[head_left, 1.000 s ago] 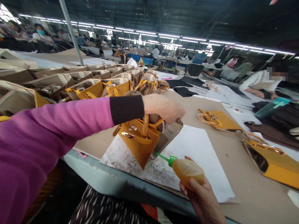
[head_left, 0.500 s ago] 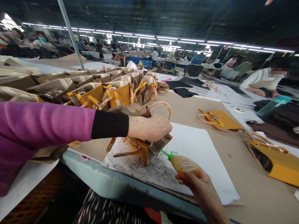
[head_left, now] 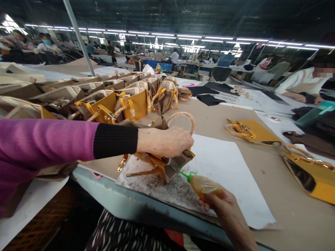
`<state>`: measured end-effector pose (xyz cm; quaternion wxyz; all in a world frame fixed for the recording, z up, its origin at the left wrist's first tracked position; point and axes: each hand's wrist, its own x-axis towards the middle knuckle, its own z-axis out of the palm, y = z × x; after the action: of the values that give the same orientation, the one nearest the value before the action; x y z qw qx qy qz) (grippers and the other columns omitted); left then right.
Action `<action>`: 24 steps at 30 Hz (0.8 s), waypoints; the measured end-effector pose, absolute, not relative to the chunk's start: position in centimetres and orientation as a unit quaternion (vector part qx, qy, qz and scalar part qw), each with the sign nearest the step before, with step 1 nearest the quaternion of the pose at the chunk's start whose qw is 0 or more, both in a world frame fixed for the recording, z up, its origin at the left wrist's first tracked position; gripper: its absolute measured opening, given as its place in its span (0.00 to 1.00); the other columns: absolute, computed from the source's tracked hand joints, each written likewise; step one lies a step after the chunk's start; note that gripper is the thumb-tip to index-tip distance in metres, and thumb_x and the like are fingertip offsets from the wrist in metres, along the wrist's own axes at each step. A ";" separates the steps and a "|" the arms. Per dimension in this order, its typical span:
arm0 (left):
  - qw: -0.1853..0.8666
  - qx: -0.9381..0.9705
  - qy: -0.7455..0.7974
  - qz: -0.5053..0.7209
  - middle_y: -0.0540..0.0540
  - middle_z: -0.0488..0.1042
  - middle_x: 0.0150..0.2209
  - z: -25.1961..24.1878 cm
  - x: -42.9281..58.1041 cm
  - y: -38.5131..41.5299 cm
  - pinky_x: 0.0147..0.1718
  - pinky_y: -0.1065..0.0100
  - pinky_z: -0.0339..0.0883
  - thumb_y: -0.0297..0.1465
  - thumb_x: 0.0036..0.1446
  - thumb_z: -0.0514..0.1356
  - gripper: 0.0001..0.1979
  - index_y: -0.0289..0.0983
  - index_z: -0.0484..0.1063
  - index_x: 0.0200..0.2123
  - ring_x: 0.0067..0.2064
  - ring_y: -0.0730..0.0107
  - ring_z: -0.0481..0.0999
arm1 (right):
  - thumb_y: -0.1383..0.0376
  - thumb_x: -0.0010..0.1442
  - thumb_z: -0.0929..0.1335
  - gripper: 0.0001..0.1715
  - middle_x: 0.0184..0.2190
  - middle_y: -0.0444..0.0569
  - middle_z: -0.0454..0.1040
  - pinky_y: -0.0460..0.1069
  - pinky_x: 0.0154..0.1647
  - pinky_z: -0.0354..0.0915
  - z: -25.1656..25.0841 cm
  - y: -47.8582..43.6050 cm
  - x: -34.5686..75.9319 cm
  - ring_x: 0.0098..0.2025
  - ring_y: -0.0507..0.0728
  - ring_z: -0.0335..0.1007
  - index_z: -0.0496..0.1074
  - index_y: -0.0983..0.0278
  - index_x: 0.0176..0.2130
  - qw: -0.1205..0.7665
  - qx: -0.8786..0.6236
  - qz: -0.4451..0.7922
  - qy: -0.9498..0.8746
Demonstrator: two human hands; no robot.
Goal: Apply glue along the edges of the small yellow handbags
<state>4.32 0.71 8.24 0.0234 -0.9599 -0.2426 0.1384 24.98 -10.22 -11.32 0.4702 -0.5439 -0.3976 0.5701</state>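
Note:
My left hand (head_left: 167, 141) is closed over a small mustard-yellow handbag (head_left: 162, 165) that lies tilted on a stained white sheet (head_left: 223, 167). The bag's curved handle (head_left: 184, 117) arches up behind my fingers, and its straps hang toward the table edge. My right hand (head_left: 222, 204) grips a soft glue bottle (head_left: 202, 184) filled with amber liquid. Its green nozzle (head_left: 184, 173) points at the bag's lower corner, almost touching it.
Rows of tan and mustard handbags (head_left: 127, 102) stand at the left and back. Two more mustard bags (head_left: 252, 130) (head_left: 314, 176) lie at the right on the brown table (head_left: 264, 180). A seated person (head_left: 303, 84) works at the far right among dark fabric pieces (head_left: 209, 99).
My left hand has brought the handbag down from a raised position onto the white sheet and tipped it over. My right hand has moved the glue bottle's nozzle closer to the bag.

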 end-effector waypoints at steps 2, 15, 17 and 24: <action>0.025 -0.958 -0.250 0.141 0.37 0.76 0.38 8.4 4.2 0.6 0.37 0.65 0.65 0.22 0.58 0.55 0.08 0.29 0.73 0.38 0.40 0.59 0.75 | 0.55 0.51 0.73 0.24 0.23 0.50 0.74 0.48 0.25 0.61 -11.6 -10.4 25.0 0.21 0.53 0.63 0.75 0.69 0.42 0.479 -0.540 0.574 -0.386; -0.001 -0.958 -0.249 0.141 0.38 0.75 0.37 8.2 2.9 -0.3 0.39 0.67 0.64 0.19 0.56 0.54 0.09 0.28 0.73 0.38 0.41 0.61 0.73 | 0.55 0.47 0.74 0.25 0.18 0.50 0.71 0.44 0.19 0.56 -12.6 -11.3 24.3 0.17 0.50 0.60 0.75 0.69 0.39 0.479 -0.531 0.618 -0.327; -0.015 -0.952 -0.261 0.159 0.37 0.75 0.37 8.7 2.7 -0.7 0.42 0.66 0.63 0.20 0.57 0.54 0.09 0.27 0.72 0.39 0.43 0.61 0.73 | 0.55 0.47 0.74 0.23 0.17 0.49 0.71 0.44 0.19 0.56 -12.7 -11.3 24.3 0.17 0.50 0.60 0.75 0.69 0.39 0.482 -0.530 0.618 -0.325; -0.003 -0.955 -0.268 0.128 0.40 0.76 0.34 8.1 2.9 0.4 0.32 0.68 0.62 0.23 0.55 0.57 0.07 0.30 0.74 0.37 0.35 0.63 0.74 | 0.56 0.50 0.73 0.21 0.21 0.49 0.74 0.46 0.23 0.61 -12.2 -10.4 24.1 0.21 0.53 0.64 0.75 0.67 0.40 0.505 -0.538 0.566 -0.367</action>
<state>2.93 0.41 8.10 -0.0034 -0.9549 -0.2678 0.1283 24.12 -10.38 -12.19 0.5048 -0.5378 -0.3675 0.5665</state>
